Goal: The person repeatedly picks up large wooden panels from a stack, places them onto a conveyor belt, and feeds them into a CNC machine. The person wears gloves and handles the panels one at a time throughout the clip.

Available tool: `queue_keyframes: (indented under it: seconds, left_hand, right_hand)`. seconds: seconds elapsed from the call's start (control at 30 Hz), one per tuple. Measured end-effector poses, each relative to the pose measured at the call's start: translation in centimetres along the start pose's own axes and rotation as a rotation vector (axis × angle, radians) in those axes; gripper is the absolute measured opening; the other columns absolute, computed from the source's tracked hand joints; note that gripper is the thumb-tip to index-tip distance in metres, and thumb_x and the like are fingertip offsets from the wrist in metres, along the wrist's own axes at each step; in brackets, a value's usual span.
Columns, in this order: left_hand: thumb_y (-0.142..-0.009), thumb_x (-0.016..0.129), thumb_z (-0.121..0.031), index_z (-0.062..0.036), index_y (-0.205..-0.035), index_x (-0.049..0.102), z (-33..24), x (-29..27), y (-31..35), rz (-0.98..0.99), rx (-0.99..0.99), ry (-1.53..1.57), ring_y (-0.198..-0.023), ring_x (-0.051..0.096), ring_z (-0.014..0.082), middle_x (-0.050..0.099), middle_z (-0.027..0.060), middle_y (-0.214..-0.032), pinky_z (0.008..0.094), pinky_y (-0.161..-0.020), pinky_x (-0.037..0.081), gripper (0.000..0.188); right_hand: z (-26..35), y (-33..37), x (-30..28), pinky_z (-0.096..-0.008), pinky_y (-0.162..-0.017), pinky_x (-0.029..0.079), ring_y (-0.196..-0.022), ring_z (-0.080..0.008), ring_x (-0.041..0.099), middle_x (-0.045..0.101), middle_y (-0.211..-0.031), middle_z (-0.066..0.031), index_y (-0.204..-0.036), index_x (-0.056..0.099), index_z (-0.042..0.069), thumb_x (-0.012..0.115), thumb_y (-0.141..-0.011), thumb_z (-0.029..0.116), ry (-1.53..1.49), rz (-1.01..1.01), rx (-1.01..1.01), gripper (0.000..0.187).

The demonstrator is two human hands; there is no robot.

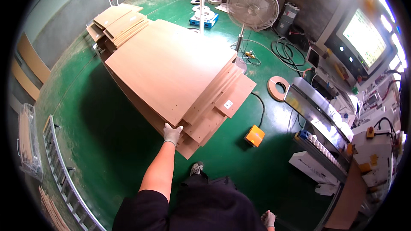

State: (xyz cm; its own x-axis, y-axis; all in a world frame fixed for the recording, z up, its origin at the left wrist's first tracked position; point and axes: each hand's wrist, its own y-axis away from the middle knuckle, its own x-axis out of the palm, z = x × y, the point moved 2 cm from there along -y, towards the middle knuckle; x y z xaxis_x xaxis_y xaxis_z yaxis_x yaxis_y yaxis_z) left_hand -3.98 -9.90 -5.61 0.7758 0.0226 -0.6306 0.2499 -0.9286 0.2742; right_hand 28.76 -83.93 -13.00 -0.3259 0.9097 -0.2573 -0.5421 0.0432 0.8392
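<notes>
My left hand (172,134), in a pale glove, reaches forward to the near corner of a large tan wood-grain board (171,62). Its thumb and fingers close on the board's edge; the fingertips beneath are hidden. That board tops a stack of flat panels, whose smaller layers (204,125) stick out in steps at the right. One of them carries a small white label (228,104). Low down beside my body hangs my right hand (268,218), also gloved, fingers curled, with nothing visible in it.
A second panel pile (122,22) lies behind at the far left. On the green floor stand an orange foot pedal (254,136) with its cable and a pedestal fan (252,7). A machine with a lit screen (363,36) lines the right side. A metal ladder (64,173) lies left.
</notes>
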Motion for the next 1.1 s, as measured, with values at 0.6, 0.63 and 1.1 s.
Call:
queue_keyframes:
  seconds: [0.6, 0.63, 1.1]
  left_hand:
    - [-0.104, 0.063, -0.038, -0.0097, -0.111, 0.058, 3.0, -6.0, -8.7, 0.584, -0.293, 0.515, -0.085, 0.07, 0.0187, 0.068, 0.0058, -0.097, 0.032, -0.07, 0.059, 0.029]
    - [-0.105, 0.062, -0.037, -0.0095, -0.111, 0.058, 2.8, -6.7, -8.3, 0.587, -0.249, 0.493, -0.085, 0.071, 0.019, 0.068, 0.0062, -0.097, 0.0315, -0.069, 0.059, 0.028]
    - [-0.105, 0.057, -0.047, -0.0044, -0.136, 0.056, 10.1, -7.1, 8.6, 1.263, -0.405, 0.378, -0.105, 0.069, 0.0259, 0.067, 0.0132, -0.125, 0.0401, -0.081, 0.058, 0.052]
  right_hand:
    - [1.2, 7.7, 23.0, -0.0347, -0.082, 0.053, -0.093, -0.0219, 0.067, 0.072, -0.098, -0.0122, -0.112, 0.072, 0.001, 0.066, -0.099, 0.03, 0.784, 0.27, -0.441, 0.032]
    - [2.8, 10.5, 24.3, -0.0405, -0.092, 0.055, -0.104, -0.0317, 0.072, 0.075, -0.106, -0.0189, -0.111, 0.074, 0.001, 0.066, -0.097, 0.033, 0.855, 0.25, -0.51, 0.036]
    - [11.5, 14.5, 46.2, -0.036, -0.091, 0.053, -0.101, -0.0231, 0.068, 0.072, -0.114, -0.0131, -0.131, 0.063, -0.002, 0.065, -0.1, 0.036, 0.355, 0.72, -0.556, 0.049]
